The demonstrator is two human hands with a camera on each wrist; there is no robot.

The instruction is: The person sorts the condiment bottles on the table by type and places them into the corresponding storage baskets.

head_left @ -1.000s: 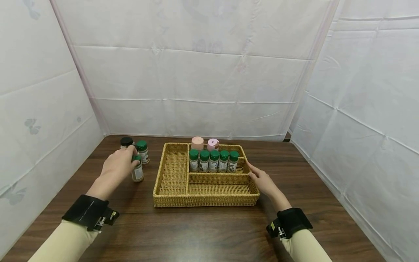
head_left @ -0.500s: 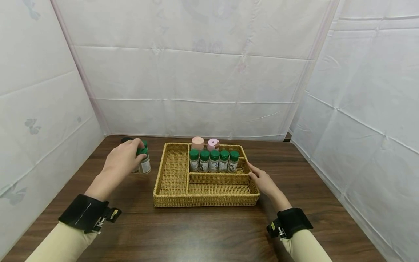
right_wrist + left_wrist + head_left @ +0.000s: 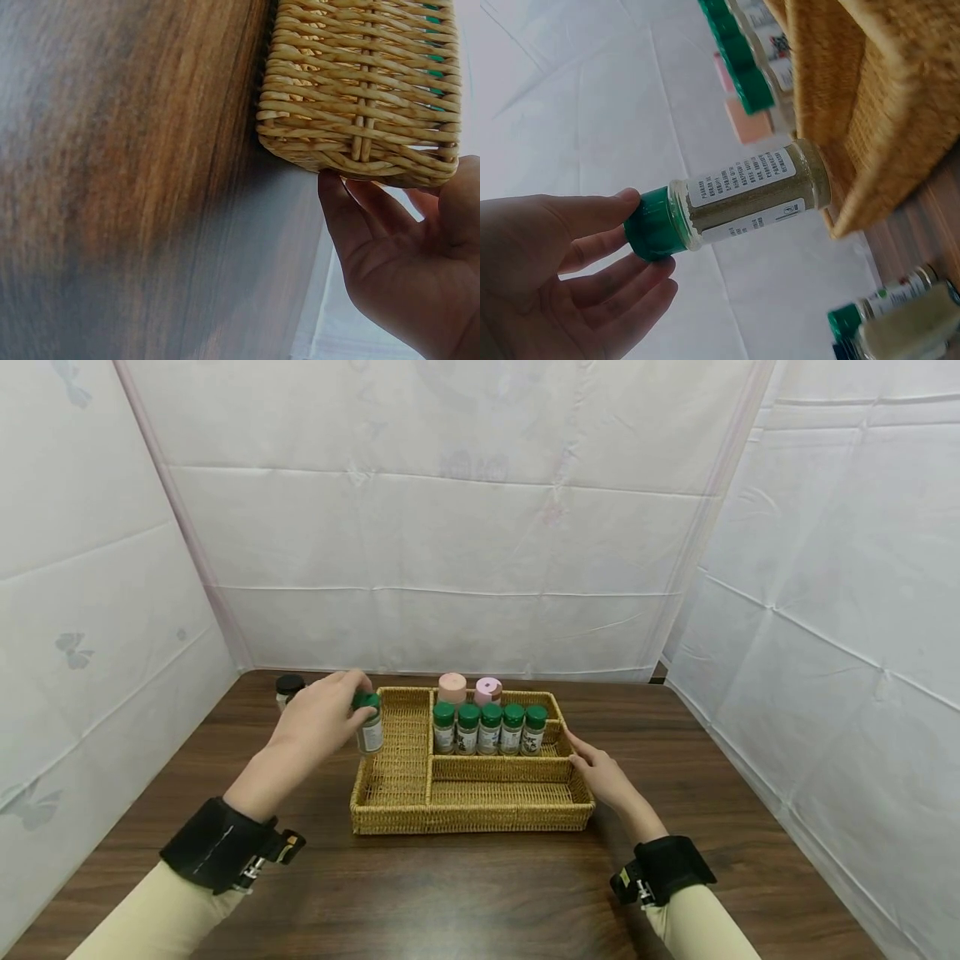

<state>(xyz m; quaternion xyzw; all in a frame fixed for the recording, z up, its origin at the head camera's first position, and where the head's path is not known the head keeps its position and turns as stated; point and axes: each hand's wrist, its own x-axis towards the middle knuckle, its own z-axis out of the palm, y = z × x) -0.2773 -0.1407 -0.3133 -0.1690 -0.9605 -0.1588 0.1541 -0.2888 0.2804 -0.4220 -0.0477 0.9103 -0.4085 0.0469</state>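
Observation:
My left hand (image 3: 318, 714) pinches a spice jar (image 3: 750, 191) by its green cap, between thumb and fingers. The jar hangs nearly upright at the left rim of the wicker basket (image 3: 472, 820); powder shows behind its white label. My right hand (image 3: 607, 777) grips the basket's right wall at the rim, fingertips against the weave in the right wrist view. A row of several green-capped spice jars (image 3: 489, 731) stands in the basket's middle right compartment. Behind them, a peach roll (image 3: 452, 687) and a pink-purple roll (image 3: 488, 690) stand in the back compartment.
A black-capped jar (image 3: 289, 685) stands at the table's back left, partly behind my left hand. Beside it in the left wrist view is another green-capped jar (image 3: 889, 296). The basket has a long left compartment (image 3: 397, 752) and a front one. White sheets (image 3: 465, 543) enclose the table.
My left hand has lifted the green-capped jar from the left of the table and carried it right to the basket's left edge. The right hand stays on the basket.

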